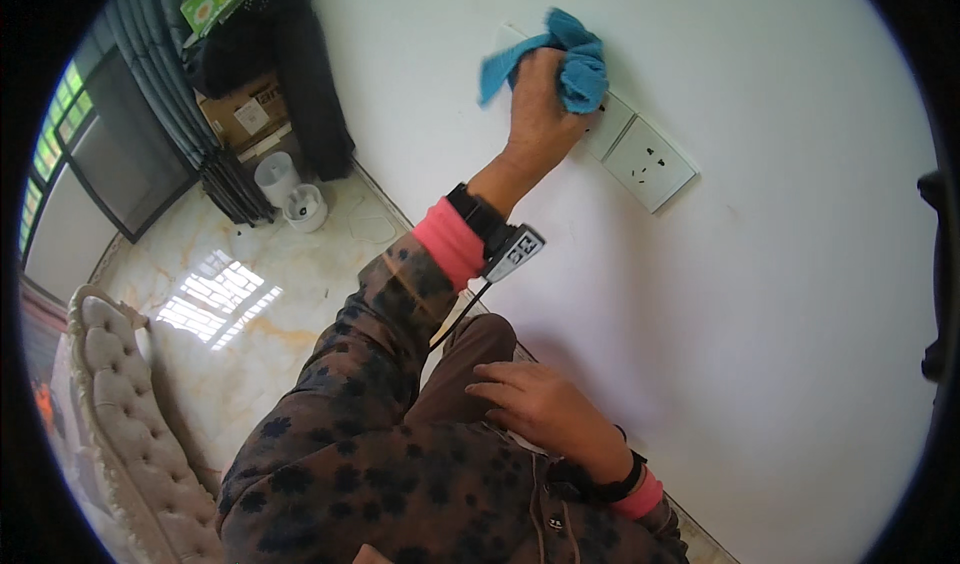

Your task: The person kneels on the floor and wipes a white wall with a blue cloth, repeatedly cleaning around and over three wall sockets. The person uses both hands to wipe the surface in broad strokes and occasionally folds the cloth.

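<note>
My left hand (541,106) is raised to the white wall and closed around a crumpled blue cloth (583,68). The cloth lies over part of a row of white wall plates, one plate's corner showing above left of it. Below right of the cloth, a partly covered socket plate (613,127) adjoins a fully visible white wall socket (650,162) with dark slots. My right hand (544,410) is low in front of my body near my knee, its fingers apart and nothing seen in them. Its palm is hidden.
A tufted, cream upholstered headboard or seat back (139,414) stands at lower left on the glossy marble-look floor (300,361). White round containers (304,210) sit near a cardboard box (251,113), gathered grey curtains (161,68) and a dark-framed screen panel (124,144).
</note>
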`<state>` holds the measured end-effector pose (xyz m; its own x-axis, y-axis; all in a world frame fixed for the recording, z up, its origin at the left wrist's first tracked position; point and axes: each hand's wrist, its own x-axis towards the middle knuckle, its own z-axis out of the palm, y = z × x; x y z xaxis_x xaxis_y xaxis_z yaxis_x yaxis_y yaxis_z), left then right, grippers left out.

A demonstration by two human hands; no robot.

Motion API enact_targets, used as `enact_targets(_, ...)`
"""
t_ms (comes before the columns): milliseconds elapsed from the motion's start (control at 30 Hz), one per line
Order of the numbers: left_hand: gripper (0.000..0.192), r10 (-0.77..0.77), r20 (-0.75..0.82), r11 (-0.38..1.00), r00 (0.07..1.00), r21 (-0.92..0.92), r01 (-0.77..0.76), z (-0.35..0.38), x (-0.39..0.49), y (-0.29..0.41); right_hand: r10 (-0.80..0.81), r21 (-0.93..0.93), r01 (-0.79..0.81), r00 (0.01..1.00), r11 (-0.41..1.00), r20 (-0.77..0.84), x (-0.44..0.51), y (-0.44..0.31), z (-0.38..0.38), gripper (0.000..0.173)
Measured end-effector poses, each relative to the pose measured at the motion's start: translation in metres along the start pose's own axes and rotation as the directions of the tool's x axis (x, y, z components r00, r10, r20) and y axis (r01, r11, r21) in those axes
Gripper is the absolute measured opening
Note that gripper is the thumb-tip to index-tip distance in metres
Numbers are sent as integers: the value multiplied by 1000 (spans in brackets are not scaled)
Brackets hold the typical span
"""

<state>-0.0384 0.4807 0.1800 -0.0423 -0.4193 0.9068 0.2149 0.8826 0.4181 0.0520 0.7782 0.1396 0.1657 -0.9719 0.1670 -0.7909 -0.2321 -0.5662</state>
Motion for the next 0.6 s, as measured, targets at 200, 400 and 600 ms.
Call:
enact_targets(200,57,-241,244,967,939,-15,253,-25,-50,-7,-30,30,30,999,999,11,-15,10,-2,43)
enact_targets(400,27,2,-39,999,999,44,-1,-37,39,-85,18,25,-20,998,999,56,-14,19,1,41)
enact_targets(600,25,-385,-26,922,923,-66,383,-39,-17,-116,23,45,-27,997,999,71,-5,19,4,38)
